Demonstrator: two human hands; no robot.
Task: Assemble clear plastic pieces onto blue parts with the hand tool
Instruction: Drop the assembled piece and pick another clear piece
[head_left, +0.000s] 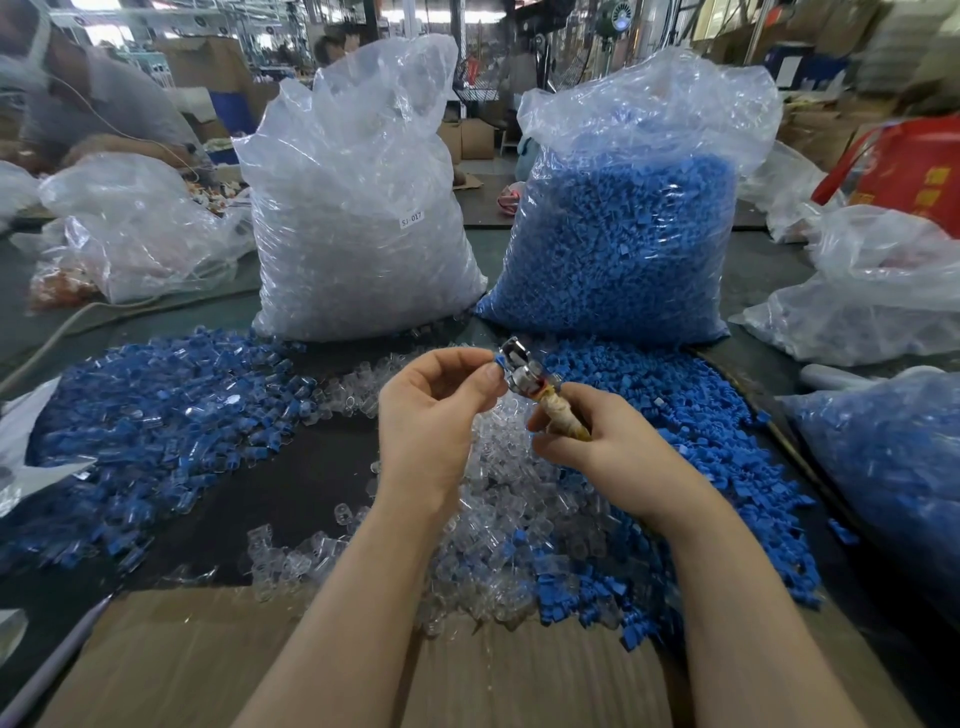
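Two crinkled clear plastic sacks are standing upright at the back of the dark tabletop (322, 467): the left sack (358, 208) is bulging with clear plastic pieces, the right sack (628, 218) with blue parts. Loose heaps of both are lying spread below them. The right hand (597, 441) is gripping the hand tool (540, 389) by its wrapped handle, fingers curled round it. The left hand (436, 410) is pinching what seems a small blue part (500, 362) against the tool's shiny metal head.
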